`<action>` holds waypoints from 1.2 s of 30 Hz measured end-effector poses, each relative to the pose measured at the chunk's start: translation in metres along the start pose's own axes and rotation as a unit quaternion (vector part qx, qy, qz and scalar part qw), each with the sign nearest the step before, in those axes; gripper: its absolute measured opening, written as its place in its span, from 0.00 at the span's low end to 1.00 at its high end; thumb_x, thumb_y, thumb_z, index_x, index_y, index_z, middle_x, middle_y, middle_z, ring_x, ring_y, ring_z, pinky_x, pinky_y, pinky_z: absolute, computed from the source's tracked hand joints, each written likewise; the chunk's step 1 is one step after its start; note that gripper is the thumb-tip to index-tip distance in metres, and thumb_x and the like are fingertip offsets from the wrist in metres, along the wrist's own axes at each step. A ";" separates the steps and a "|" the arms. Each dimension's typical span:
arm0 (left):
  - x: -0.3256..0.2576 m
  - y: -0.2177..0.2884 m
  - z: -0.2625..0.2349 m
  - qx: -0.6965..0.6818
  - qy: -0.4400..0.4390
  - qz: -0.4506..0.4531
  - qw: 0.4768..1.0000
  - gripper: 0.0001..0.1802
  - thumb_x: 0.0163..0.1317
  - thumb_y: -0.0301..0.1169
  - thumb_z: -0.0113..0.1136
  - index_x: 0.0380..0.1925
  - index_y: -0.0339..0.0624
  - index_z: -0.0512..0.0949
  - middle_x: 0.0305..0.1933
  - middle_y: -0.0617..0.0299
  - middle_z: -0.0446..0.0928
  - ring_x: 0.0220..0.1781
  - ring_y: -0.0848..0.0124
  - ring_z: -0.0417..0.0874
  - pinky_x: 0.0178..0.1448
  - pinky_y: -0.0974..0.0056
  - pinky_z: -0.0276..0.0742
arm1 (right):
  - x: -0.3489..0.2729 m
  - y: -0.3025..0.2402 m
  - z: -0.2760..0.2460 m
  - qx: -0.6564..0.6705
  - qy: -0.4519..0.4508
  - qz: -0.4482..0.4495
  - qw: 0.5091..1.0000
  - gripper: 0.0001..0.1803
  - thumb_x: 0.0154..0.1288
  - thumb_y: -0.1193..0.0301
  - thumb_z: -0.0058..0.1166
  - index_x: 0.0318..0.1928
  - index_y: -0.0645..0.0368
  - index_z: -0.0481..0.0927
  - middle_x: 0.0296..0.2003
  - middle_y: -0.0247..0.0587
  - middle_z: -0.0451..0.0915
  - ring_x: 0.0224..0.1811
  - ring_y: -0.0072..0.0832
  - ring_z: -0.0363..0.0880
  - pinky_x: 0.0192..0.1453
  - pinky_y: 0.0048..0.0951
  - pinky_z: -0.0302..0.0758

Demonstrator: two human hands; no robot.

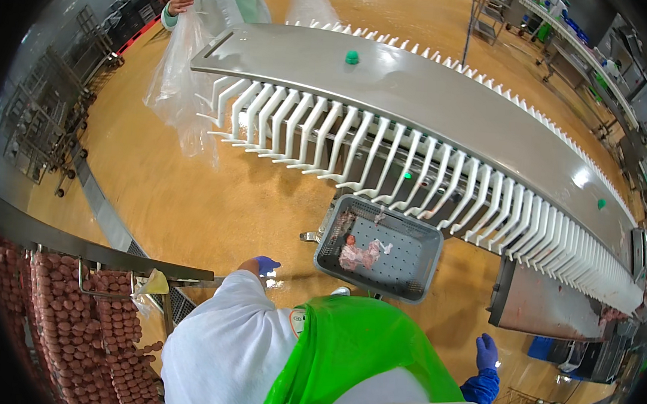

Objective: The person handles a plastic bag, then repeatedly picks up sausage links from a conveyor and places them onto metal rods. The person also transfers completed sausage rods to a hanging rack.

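Left hand (265,264): in a blue glove, hanging low beside the person's white sleeve and above the yellow floor (188,207); the fingers curl loosely and nothing shows in its grip.
Right hand (487,351): also blue-gloved, down at the person's right side beneath the slanted metal chute (549,308); fingers loosely spread, its grip empty.
Nearest thing: a grey perforated tray (409,264) on the floor just ahead of the left hand, under the white fingers of the long steel conveyor (421,96); a few pink meat scraps (361,253) lie in its left half.
Step in hand, as I judge it: a pause beside the line, both hands free and neither touching the tray.
What a reach for the tray would call for: bending low and taking it by the rim, level, since the scraps sit to one side.
Around: racks of sausages (83,320) hang at the lower left; a green apron (350,354) covers the person's front; across the conveyor another person's hand (180,1) holds a clear plastic bag (178,79).
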State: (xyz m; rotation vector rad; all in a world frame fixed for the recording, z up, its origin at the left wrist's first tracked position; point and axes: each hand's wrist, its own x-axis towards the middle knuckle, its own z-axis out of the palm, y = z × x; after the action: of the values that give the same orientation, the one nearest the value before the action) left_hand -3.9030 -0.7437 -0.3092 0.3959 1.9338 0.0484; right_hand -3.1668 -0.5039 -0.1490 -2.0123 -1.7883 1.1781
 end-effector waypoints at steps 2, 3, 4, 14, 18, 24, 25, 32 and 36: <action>0.004 0.002 -0.007 0.173 0.035 0.064 0.982 0.31 0.66 0.56 0.47 0.54 0.44 0.77 0.56 0.53 0.78 0.56 0.58 0.78 0.56 0.54 0.76 | -0.006 0.050 0.008 -0.014 0.016 0.008 1.000 0.30 0.66 0.59 0.56 0.59 0.69 0.71 0.54 0.53 0.78 0.55 0.37 0.77 0.61 0.33 0.70; 0.000 0.021 -0.017 0.202 0.032 0.074 0.976 0.32 0.67 0.56 0.42 0.52 0.41 0.78 0.58 0.51 0.76 0.61 0.56 0.75 0.61 0.53 0.71 | -0.013 0.089 0.012 0.004 0.020 0.056 0.998 0.29 0.66 0.58 0.55 0.59 0.68 0.72 0.51 0.50 0.79 0.51 0.36 0.78 0.56 0.33 0.72; -0.006 0.045 -0.030 0.229 0.029 0.085 0.969 0.33 0.68 0.55 0.38 0.51 0.39 0.79 0.61 0.49 0.74 0.65 0.53 0.72 0.67 0.53 0.65 | -0.019 0.132 0.016 0.023 0.023 0.101 0.994 0.29 0.66 0.57 0.55 0.59 0.67 0.73 0.48 0.48 0.80 0.47 0.34 0.79 0.51 0.34 0.74; -0.046 0.181 0.059 0.232 0.053 0.220 0.946 0.31 0.65 0.54 0.44 0.56 0.43 0.76 0.64 0.52 0.72 0.67 0.58 0.70 0.71 0.57 0.61 | -0.134 0.418 0.043 0.337 0.050 0.358 0.869 0.13 0.67 0.56 0.50 0.31 0.50 0.73 0.19 0.28 0.64 0.17 0.23 0.62 0.17 0.29 0.57; -0.071 0.215 0.141 0.389 0.031 0.328 0.860 0.30 0.67 0.53 0.41 0.56 0.43 0.76 0.61 0.49 0.73 0.64 0.54 0.72 0.69 0.55 0.64 | -0.152 0.486 0.046 0.387 0.037 0.324 0.862 0.14 0.67 0.56 0.49 0.30 0.49 0.70 0.19 0.27 0.63 0.16 0.22 0.61 0.17 0.28 0.56; -0.077 0.252 0.191 0.423 0.002 0.348 0.837 0.31 0.66 0.53 0.42 0.59 0.43 0.73 0.65 0.48 0.69 0.67 0.52 0.69 0.71 0.55 0.61 | -0.171 0.555 0.033 0.427 0.043 0.284 0.857 0.14 0.68 0.55 0.49 0.29 0.47 0.68 0.18 0.26 0.61 0.15 0.22 0.59 0.17 0.27 0.55; -0.082 0.250 0.184 0.420 0.021 0.343 0.840 0.32 0.65 0.54 0.43 0.61 0.45 0.71 0.67 0.49 0.67 0.68 0.52 0.67 0.72 0.56 0.60 | -0.158 0.536 0.038 0.436 0.046 0.286 0.852 0.14 0.68 0.55 0.49 0.29 0.47 0.67 0.18 0.26 0.61 0.15 0.21 0.59 0.18 0.28 0.55; -0.103 0.260 0.184 0.479 0.043 0.375 0.793 0.27 0.67 0.48 0.40 0.50 0.40 0.78 0.58 0.46 0.75 0.59 0.49 0.75 0.64 0.52 0.68 | -0.164 0.519 0.039 0.223 0.006 0.214 0.951 0.11 0.63 0.60 0.54 0.33 0.50 0.68 0.19 0.31 0.63 0.18 0.27 0.64 0.21 0.36 0.62; -0.069 0.233 0.168 0.502 0.044 0.376 0.778 0.27 0.67 0.48 0.39 0.51 0.42 0.78 0.58 0.47 0.75 0.60 0.49 0.75 0.64 0.52 0.68 | -0.153 0.524 0.040 -0.081 -0.044 0.043 0.995 0.14 0.55 0.65 0.61 0.35 0.56 0.69 0.20 0.37 0.67 0.22 0.31 0.69 0.24 0.45 0.69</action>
State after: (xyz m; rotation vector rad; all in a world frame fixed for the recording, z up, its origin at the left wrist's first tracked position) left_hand -3.6688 -0.5699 -0.2624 1.8918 1.6118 -0.4760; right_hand -2.7960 -0.7851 -0.4363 -2.1801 -1.9137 1.1985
